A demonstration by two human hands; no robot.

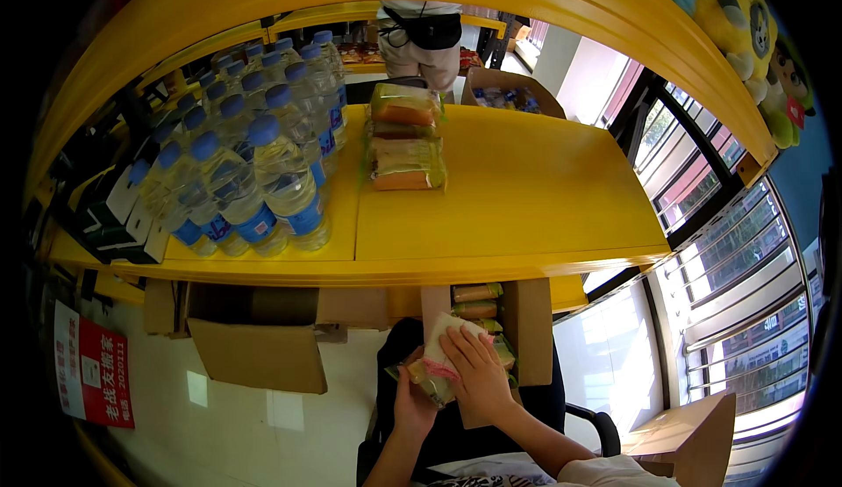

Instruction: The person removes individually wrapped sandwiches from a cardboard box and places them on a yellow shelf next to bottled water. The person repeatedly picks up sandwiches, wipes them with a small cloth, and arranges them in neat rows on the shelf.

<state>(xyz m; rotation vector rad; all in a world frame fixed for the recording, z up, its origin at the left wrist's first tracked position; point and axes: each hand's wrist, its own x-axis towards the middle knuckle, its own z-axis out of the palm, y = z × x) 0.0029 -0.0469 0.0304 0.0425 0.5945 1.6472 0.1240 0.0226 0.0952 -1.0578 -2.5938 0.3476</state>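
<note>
My left hand grips a clear-and-green wrapped food packet, low in front of my body. Pressed against that packet is a folded white cloth with a pink edge, held under the spread fingers of my right hand. Part of the packet is hidden by the cloth and fingers. Just beyond my hands, an open cardboard box holds several similar packets. On the yellow shelf ahead, more wrapped packets stand in a short row.
Several water bottles with blue caps crowd the shelf's left side, beside dark green-and-white cartons. Below stands an open cardboard box. A black chair's armrest is at my right. Behind the shelf stands a person.
</note>
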